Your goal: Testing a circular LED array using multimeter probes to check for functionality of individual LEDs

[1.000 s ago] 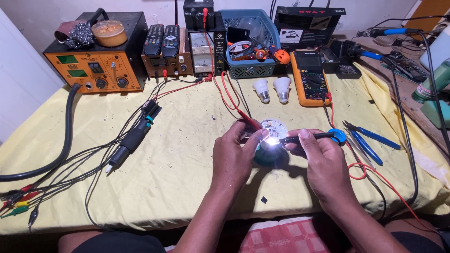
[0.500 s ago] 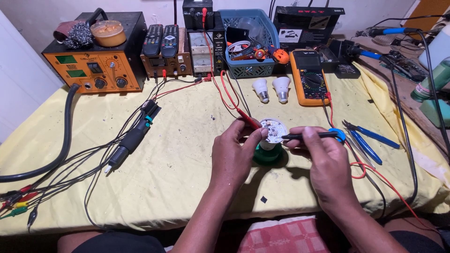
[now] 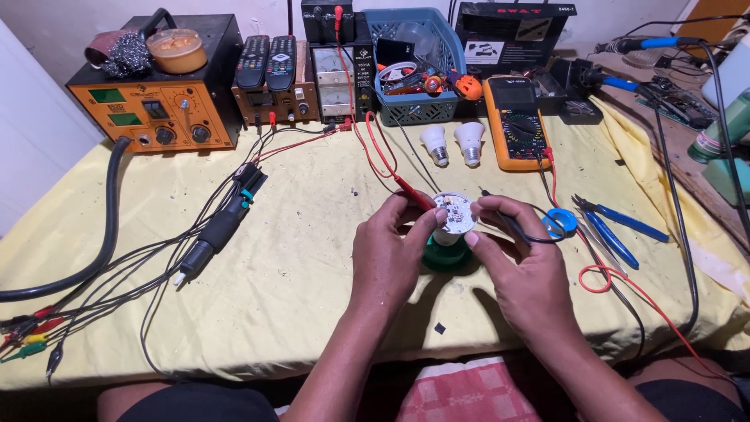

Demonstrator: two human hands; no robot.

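Note:
My left hand [image 3: 388,248] pinches a red test probe [image 3: 412,192] against the round white LED bulb board [image 3: 455,212], which sits open-faced on a green holder [image 3: 442,255]. My right hand [image 3: 522,264] grips a black test probe [image 3: 509,222] and steadies the bulb from the right, thumb under its rim. The board's LEDs are dark. Red and black leads run back from the probes toward the bench supply [image 3: 336,74].
An orange rework station [image 3: 156,109], remotes [image 3: 266,61], a blue basket [image 3: 414,59], an orange multimeter [image 3: 519,125] and two spare bulbs [image 3: 453,144] line the back. Blue pliers [image 3: 613,230] and a tape roll [image 3: 564,223] lie right. A hot-air wand [image 3: 219,230] lies left.
The bulb's LEDs were lit bright one second ago and are dark now. Both hands stay at the bulb, probes shifted slightly on the board.

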